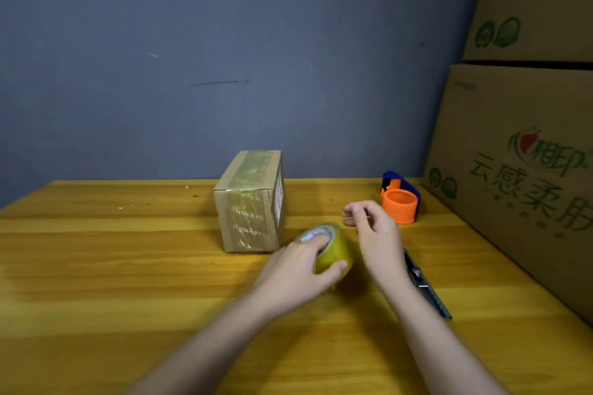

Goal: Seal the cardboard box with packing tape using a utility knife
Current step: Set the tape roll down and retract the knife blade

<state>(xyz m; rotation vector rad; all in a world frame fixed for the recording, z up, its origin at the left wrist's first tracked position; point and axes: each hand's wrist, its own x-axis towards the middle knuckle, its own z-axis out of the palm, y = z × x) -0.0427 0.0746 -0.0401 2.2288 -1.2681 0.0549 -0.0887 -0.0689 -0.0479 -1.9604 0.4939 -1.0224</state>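
Observation:
A small cardboard box [252, 202] stands on the wooden table [128, 266], with clear tape running over its top and down its front face. Just right of it, my left hand [298, 269] grips a roll of yellowish packing tape [333, 250], fingers through the core and thumb on the outside. My right hand [375, 234] hovers above and right of the roll, thumb and forefinger pinched together as if on the tape's free end, which is too thin to make out. A grey utility knife [426, 285] lies on the table, partly hidden under my right wrist.
An orange and blue tape dispenser [401, 199] sits at the back right of the table. Large printed cardboard cartons [519, 154] are stacked along the right edge. A grey wall [224, 58] stands right behind the table.

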